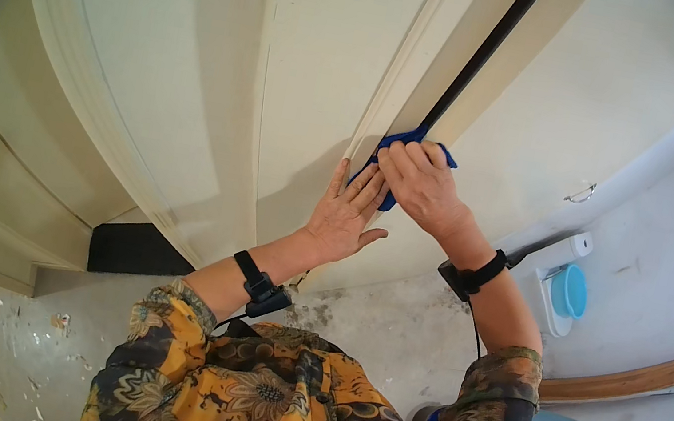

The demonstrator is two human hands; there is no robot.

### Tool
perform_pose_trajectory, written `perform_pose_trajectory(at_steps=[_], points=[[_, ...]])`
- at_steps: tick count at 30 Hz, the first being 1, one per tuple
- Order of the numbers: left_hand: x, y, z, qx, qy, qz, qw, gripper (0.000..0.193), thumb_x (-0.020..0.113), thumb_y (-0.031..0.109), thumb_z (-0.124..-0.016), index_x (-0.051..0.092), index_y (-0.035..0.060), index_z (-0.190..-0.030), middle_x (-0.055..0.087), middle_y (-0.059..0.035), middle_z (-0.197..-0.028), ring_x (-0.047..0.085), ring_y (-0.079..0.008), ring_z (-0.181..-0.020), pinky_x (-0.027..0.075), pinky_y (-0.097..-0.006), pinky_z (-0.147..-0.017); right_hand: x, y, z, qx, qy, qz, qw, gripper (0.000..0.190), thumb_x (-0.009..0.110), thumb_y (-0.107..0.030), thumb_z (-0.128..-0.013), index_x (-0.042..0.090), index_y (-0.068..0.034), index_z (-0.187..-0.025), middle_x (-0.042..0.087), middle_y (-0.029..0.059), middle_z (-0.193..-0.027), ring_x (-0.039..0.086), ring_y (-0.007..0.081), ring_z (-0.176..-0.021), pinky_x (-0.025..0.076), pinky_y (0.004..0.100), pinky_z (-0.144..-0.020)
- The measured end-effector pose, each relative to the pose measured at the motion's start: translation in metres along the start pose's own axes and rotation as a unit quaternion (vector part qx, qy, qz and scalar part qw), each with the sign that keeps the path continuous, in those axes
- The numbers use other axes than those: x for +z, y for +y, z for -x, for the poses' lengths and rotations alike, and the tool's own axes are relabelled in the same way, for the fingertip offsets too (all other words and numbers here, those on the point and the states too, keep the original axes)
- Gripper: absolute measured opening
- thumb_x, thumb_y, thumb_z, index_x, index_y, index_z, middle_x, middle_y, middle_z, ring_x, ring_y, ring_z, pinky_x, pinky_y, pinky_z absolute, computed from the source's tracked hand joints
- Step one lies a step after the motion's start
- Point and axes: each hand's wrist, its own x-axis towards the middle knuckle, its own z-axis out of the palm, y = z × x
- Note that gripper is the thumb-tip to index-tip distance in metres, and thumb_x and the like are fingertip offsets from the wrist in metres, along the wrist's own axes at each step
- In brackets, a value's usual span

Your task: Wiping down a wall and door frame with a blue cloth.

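A dark blue cloth [405, 138] lies against the edge of a cream-coloured door panel or frame, at the lower end of a long black strip [488, 44]. My right hand [416, 180] is closed on the cloth, and a corner of it sticks out past the knuckles. Flat on the cream surface, my left hand [346, 215] has its fingers spread, with the fingertips at the cloth's lower part beside the right hand. Both wrists wear black straps with small devices. Part of the cloth is hidden under the hands.
A metal handle [581, 193] sits on the cream panel at the right. Beyond are a white toilet [553, 306] with a light blue basin [569, 291] on it and a wooden door frame or board [638, 379]. The concrete floor [359, 316] is stained.
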Motion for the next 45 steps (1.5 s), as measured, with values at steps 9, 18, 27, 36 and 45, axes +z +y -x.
perform_pose_trajectory(at_steps=[9, 18, 27, 36, 45], points=[[-0.045, 0.007, -0.029, -0.029, 0.140, 0.008, 0.990, 0.093, 0.068, 0.056, -0.089, 0.038, -0.0019, -0.154, 0.031, -0.0243, -0.162, 0.026, -0.0397, -0.153, 0.013, -0.0765, -0.115, -0.043, 0.023, -0.040, 0.063, 0.220, 0.041, 0.972, 0.029, 0.065, -0.016, -0.083, 0.064, -0.010, -0.112, 0.063, 0.0045, -0.108, 0.059, 0.0200, -0.093, 0.042, 0.0357, -0.086], [-0.048, -0.003, -0.036, -0.011, 0.151, -0.060, 0.987, 0.076, 0.066, 0.057, -0.091, 0.053, 0.0045, -0.144, 0.041, -0.0118, -0.158, 0.035, -0.0288, -0.150, 0.018, -0.0756, -0.114, -0.047, 0.001, -0.036, 0.125, 0.188, 0.108, 0.968, 0.032, 0.064, -0.021, -0.086, 0.064, -0.012, -0.117, 0.061, 0.0045, -0.122, 0.058, 0.0195, -0.107, 0.040, 0.0363, -0.095], [-0.020, -0.007, -0.009, 0.015, 0.116, -0.089, 0.989, 0.053, 0.067, 0.048, -0.093, 0.067, 0.0100, -0.130, 0.052, -0.0031, -0.148, 0.042, -0.0207, -0.143, 0.028, -0.0666, -0.115, -0.022, -0.027, 0.009, 0.120, 0.084, 0.106, 0.984, 0.042, 0.061, -0.021, -0.086, 0.062, -0.012, -0.127, 0.059, 0.0030, -0.130, 0.056, 0.0172, -0.113, 0.038, 0.0331, -0.101], [0.021, -0.019, 0.026, 0.083, 0.040, -0.172, 0.981, 0.044, 0.068, 0.037, -0.093, 0.066, 0.0143, -0.131, 0.055, -0.0020, -0.143, 0.045, -0.0180, -0.139, 0.029, -0.0617, -0.115, 0.013, -0.061, 0.046, 0.082, -0.002, 0.108, 0.991, 0.039, 0.059, -0.019, -0.087, 0.062, -0.010, -0.126, 0.059, 0.0035, -0.126, 0.053, 0.0169, -0.119, 0.033, 0.0345, -0.107], [0.044, -0.027, 0.051, 0.135, 0.006, -0.175, 0.975, 0.035, 0.069, 0.027, -0.093, 0.069, 0.0146, -0.126, 0.058, -0.0035, -0.136, 0.052, -0.0191, -0.134, 0.036, -0.0644, -0.109, 0.029, -0.081, 0.057, 0.029, -0.059, 0.062, 0.996, 0.039, 0.057, -0.022, -0.090, 0.061, -0.004, -0.124, 0.061, 0.0080, -0.116, 0.053, 0.0208, -0.119, 0.034, 0.0364, -0.109]])
